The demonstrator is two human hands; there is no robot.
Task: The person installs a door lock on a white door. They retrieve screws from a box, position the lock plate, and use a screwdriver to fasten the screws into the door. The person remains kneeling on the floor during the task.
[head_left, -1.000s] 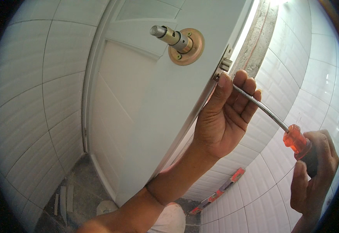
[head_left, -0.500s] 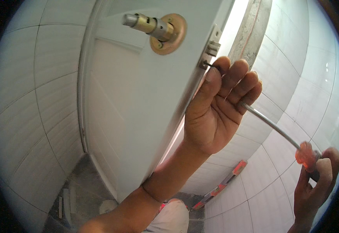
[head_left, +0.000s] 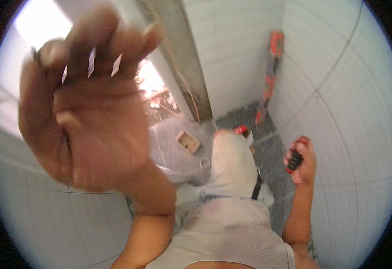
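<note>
My left hand (head_left: 101,112) is raised close at the upper left, blurred, its palm and fingers large in view. Its thumb and forefinger are pinched together, and a thin dark tip, seemingly a small screw (head_left: 35,54), pokes out beside them. Lower down on the right, my right hand (head_left: 304,163) is wrapped around the red and black handle of a screwdriver (head_left: 295,160). The screwdriver's shaft cannot be made out from here.
A long red and dark bar (head_left: 273,67) leans against the tiled wall. On the floor lie a small tan tray (head_left: 188,142), a pale ring (head_left: 204,162) and a red object (head_left: 240,129) near my knee. A rough doorway post (head_left: 178,58) stands behind my left hand.
The view has swung down, and the door with its lock spindle has left it. My left hand has come away from the latch plate on the door's edge. The screwdriver is now lower.
</note>
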